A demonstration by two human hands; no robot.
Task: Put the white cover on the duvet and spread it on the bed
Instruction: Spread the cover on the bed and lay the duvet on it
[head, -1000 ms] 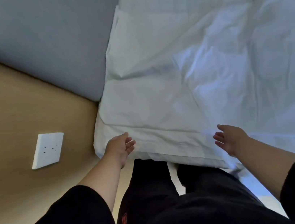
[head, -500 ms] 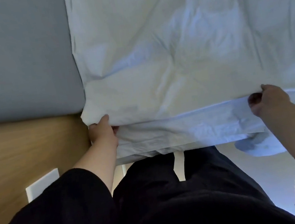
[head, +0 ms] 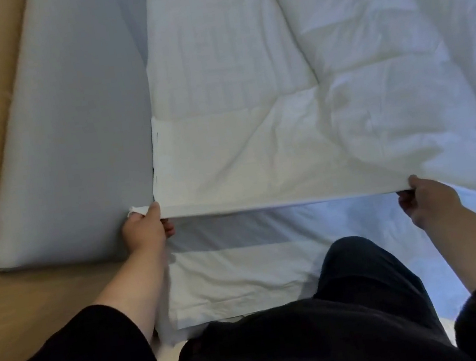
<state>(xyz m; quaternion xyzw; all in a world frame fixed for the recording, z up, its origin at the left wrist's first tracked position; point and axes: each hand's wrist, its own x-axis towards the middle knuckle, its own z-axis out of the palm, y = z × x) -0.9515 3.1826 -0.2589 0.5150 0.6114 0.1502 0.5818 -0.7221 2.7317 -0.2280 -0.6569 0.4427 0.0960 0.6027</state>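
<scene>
At left edge: left hand (head: 145,227) pinches the white cover's (head: 243,161) near corner beside the grey mattress (head: 70,127).
At right: right hand (head: 426,199) pinches the same raised edge.
Cover: duvet (head: 398,66) bunched on top, over the bed (head: 238,235).

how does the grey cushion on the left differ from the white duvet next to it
The grey cushion is smooth and flat; the white duvet is creased and puffy, bunched toward the right. The cushion lies untouched, while the duvet's near edge is lifted, gripped by the left hand at its corner and the right hand further along. The cushion shows whole; the duvet runs out of view on the right. Both are soft bedding lying side by side.
</scene>
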